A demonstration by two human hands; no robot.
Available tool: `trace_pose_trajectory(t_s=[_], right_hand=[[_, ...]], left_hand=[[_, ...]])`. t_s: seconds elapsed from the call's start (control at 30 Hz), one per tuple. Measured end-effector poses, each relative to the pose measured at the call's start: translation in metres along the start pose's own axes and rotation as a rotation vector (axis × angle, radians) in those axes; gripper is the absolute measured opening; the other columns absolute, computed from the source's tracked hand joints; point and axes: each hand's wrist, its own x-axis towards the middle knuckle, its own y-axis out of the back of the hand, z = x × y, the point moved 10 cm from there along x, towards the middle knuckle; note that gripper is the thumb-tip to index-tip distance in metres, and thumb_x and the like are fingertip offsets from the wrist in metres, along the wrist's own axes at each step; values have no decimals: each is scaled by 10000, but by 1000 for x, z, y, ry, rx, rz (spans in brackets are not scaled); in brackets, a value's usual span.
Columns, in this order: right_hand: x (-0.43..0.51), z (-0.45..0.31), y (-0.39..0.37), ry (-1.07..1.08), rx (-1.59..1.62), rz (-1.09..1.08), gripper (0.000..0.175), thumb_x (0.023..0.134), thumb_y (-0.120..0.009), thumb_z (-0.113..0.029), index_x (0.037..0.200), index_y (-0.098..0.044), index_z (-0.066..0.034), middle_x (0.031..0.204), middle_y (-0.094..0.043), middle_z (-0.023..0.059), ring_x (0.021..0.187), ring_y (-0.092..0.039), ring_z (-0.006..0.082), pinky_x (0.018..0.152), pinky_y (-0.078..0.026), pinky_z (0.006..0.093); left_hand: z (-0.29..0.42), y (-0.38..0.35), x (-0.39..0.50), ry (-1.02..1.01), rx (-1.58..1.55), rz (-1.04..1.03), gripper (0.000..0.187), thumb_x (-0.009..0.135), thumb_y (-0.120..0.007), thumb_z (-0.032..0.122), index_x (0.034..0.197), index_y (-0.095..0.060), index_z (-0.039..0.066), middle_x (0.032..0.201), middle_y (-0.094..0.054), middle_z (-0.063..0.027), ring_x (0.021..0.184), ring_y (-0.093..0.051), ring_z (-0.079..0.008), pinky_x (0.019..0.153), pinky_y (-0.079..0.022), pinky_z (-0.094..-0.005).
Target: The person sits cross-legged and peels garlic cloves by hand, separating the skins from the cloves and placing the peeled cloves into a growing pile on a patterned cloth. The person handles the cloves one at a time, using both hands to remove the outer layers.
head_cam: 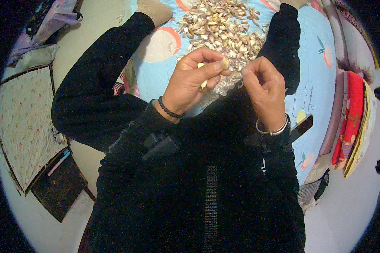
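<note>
My left hand [198, 71] pinches a pale garlic clove [225, 64] between thumb and forefinger, and more peeled cloves [204, 84] show between its curled fingers. To its right, my right hand [262, 87] is raised with thumb and forefinger brought together; whether a bit of skin is between them cannot be made out. Beyond both hands lies a large heap of unpeeled garlic cloves [221, 28], spread on a light blue printed cloth [155, 80]. Thin papery garlic skins [221, 88] are gathered at the near side of the heap, just below my hands.
My black-trousered legs flank the heap. A dark phone [301, 127] lies on the cloth near my right forearm. Folded red fabric [350, 118] sits at the right edge. On the left stand a cloth-covered surface [28, 126] and a dark wooden board or tabletop [61, 185].
</note>
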Motion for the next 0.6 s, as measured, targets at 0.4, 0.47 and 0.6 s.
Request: trace_pose_trajectory(t_s=[0.4, 0.47, 0.6], right_hand=[[6, -6, -5, 113, 94, -25, 123, 789, -615, -108, 748, -571, -1, 603, -545, 51, 546, -482, 96, 494, -392, 256], [6, -6, -5, 106, 63, -5, 116, 776, -610, -104, 733, -560, -9, 579, -528, 51, 523, -472, 101, 476, -386, 266], [4, -4, -8, 60, -10, 0, 101, 786, -575, -76, 720, -525, -18, 614, -486, -3, 573, -434, 66, 509, -359, 232]], left_hand=[[37, -16, -10, -385, 765, 20, 100, 806, -636, 39, 899, -658, 13, 794, -627, -31, 681, -547, -78, 598, -435, -208], [43, -23, -13, -485, 856, -7, 101, 820, -626, 36, 916, -649, 12, 799, -615, -23, 644, -524, -59, 559, -411, -184], [38, -18, -12, -403, 831, 33, 105, 827, -620, 32, 929, -635, 13, 829, -619, -38, 625, -516, -55, 534, -399, -175]])
